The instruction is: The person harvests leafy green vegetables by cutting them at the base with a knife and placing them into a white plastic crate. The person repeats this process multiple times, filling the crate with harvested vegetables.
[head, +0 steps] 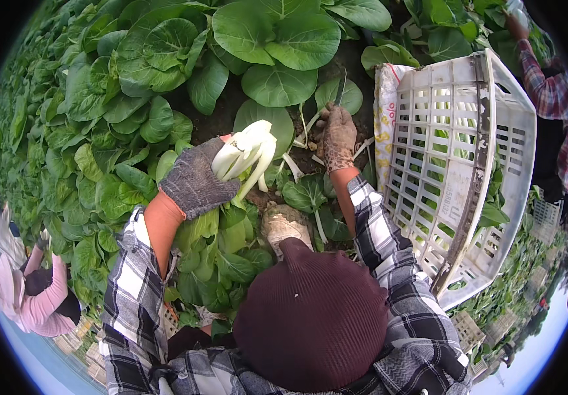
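Observation:
My left hand (200, 177), in a grey knit glove, grips a bok choy head (247, 150) by its pale stalks. The white cut base points away from me, and its leaves (214, 242) hang toward my body. To the right, my right hand (337, 136) wears a brown-stained glove and is closed around a knife (340, 89). Its thin blade points away from me, over a loose leaf near the soil; the handle is mostly hidden in the fist. Loose leaves and trimmed stalks (292, 167) lie on the ground between my hands. A muddy shoe (284, 222) shows below them.
A white plastic crate (437, 148) holding greens stands close to my right arm, beside a printed sack (386, 103). Growing bok choy (155, 59) fills the left and far side. Co-workers are at left (42, 296) and upper right (550, 98). More crates (469, 331) stand farther off.

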The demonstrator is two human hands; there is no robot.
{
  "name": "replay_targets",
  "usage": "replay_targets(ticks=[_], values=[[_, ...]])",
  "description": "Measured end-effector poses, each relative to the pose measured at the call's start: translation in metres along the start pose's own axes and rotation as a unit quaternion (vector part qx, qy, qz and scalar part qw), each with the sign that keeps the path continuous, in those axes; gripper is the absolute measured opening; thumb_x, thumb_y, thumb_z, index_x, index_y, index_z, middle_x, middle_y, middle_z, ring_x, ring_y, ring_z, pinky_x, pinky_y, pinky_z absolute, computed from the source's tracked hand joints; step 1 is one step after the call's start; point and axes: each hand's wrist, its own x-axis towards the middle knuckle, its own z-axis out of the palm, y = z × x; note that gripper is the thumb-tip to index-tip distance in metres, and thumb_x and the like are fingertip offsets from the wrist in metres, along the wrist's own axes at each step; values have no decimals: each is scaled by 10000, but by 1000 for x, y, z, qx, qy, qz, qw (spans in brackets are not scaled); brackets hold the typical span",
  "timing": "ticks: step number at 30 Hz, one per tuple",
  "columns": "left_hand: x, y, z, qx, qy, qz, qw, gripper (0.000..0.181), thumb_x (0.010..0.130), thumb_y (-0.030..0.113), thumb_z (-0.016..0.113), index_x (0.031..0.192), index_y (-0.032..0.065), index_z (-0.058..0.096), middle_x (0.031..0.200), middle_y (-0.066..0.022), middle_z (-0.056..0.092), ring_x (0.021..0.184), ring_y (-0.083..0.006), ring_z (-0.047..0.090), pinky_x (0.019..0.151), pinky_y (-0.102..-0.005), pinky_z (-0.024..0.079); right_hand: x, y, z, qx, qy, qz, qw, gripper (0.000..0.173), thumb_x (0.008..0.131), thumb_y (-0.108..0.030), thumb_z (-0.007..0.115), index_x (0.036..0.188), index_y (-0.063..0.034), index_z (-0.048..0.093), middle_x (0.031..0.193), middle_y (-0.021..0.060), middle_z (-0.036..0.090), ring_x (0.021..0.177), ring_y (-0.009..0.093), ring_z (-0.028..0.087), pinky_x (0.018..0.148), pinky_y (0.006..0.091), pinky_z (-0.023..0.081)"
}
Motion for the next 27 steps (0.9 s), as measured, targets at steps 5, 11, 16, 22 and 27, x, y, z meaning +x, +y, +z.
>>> replay_targets(ticks=[5,11,16,22,27], values=[[66,39,2,297,-73,142,941,750,620,221,768,1292,45,486,1412,-213,397,992,-367,614,863,-427,486,120,-10,47,-404,-97,-332,847,382,919,-332,530,1132,-29,623,1049,186,666,968,344,629,822,376,487],[125,40,-41,408,-50,75,909,893,636,131,731,1426,146,314,1498,-224,239,982,-392,614,848,-440,494,67,-52,107,-512,-267,-256,775,356,909,-314,518,1235,-186,583,1174,126,612,1079,307,587,916,410,468],[149,-17,-82,428,29,-43,902,1091,610,100,724,1505,209,112,1479,-214,292,1044,-411,588,894,-428,489,72,-34,116,-438,-238,-263,826,372,912,-389,536,1197,-166,621,1135,110,639,1067,315,590,913,388,463],[158,-38,-77,458,8,-70,886,843,679,203,693,1427,81,324,1310,-176,498,1105,-351,567,933,-411,459,139,-34,99,-569,-146,-133,798,391,934,-383,446,1168,-130,631,1129,159,640,1051,347,602,890,434,476],[158,-43,-71,455,-6,-80,887,773,689,209,689,1386,72,383,1271,-159,523,1081,-337,580,919,-413,464,171,-30,114,-682,-167,-114,702,329,918,-272,462,1103,-96,669,1141,176,636,1038,353,622,856,441,504]])
